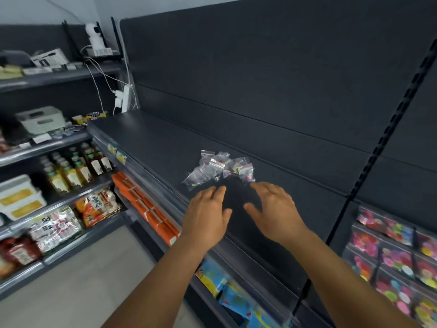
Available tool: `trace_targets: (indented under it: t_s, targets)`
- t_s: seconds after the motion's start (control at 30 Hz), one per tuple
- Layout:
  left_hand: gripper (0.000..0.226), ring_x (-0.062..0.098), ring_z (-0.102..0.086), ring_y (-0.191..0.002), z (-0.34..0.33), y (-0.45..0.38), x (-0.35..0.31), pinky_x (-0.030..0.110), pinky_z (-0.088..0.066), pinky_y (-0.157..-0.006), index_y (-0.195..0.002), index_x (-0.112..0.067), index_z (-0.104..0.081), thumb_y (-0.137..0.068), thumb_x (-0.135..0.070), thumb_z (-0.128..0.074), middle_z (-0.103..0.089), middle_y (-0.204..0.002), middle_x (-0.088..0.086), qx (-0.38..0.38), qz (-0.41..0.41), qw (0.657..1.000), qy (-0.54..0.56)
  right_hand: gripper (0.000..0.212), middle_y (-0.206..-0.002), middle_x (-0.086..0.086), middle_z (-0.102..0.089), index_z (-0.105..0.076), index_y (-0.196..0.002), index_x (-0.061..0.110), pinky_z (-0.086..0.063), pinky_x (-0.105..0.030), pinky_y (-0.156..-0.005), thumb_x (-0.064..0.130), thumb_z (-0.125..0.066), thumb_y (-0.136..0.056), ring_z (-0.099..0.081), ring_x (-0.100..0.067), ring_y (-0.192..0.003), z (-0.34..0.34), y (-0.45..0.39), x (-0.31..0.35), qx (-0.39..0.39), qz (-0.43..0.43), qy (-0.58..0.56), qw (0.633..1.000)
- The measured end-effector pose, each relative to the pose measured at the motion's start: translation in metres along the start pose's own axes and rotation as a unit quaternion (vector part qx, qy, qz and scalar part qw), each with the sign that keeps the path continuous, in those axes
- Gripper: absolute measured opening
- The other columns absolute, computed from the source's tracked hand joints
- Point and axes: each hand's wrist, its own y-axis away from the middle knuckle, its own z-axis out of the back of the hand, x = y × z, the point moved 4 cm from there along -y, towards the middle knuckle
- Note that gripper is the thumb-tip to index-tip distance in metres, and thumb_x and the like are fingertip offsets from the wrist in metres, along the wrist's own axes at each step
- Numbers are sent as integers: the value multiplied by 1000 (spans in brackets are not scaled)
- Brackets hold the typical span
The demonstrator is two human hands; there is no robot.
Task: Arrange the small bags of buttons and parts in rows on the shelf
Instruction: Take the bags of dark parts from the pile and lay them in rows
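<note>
A loose heap of several small clear zip bags (218,168) with buttons and parts inside lies on the dark grey shelf (156,143), near its back panel. The bags overlap one another in no order. My left hand (207,214) hovers palm down just in front of the heap's left side, fingers spread, holding nothing. My right hand (274,207) hovers palm down in front of the heap's right side, fingers apart, also with nothing in it. Neither hand touches a bag.
The shelf's front rail (132,162) carries yellow price tags. Orange boxes (146,204) and blue packets (227,292) fill the shelves below. To the left stand shelves with bottles (78,166) and noodle packs. Colourful button cards (397,256) hang at the right.
</note>
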Motion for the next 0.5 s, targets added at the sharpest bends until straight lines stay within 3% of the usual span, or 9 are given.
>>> trace_targets:
  t_s: [0.27, 0.37, 0.5]
  targets:
    - [51, 23, -29, -137, -27, -61, 71, 37, -26, -114, -144, -13, -31, -98, -33, -42, -35, -148, 7, 26, 47, 999, -5, 58, -158, 2, -10, -22, -148, 25, -19, -42, -117, 38, -43, -96, -13, -21, -143, -52, -81, -1, 93, -10, 10, 996]
    - [43, 24, -34, -132, -30, -78, 87, 38, -30, -111, -139, -11, -38, -99, -27, -38, -40, -143, 9, 17, 58, 998, -2, 59, -157, 2, -17, -19, -149, 22, -19, -41, -117, 34, -43, -97, -14, -21, -144, -67, -103, 13, 86, 6, -16, 996]
    - [32, 24, -45, -116, -37, -95, 98, 37, -39, -99, -126, -15, -55, -99, -20, -38, -50, -128, 4, 34, 10, 999, 19, 62, -153, -5, -29, -16, -149, 19, -23, -40, -115, 30, -47, -96, -23, -26, -141, -81, -132, 26, 49, -45, -74, 995]
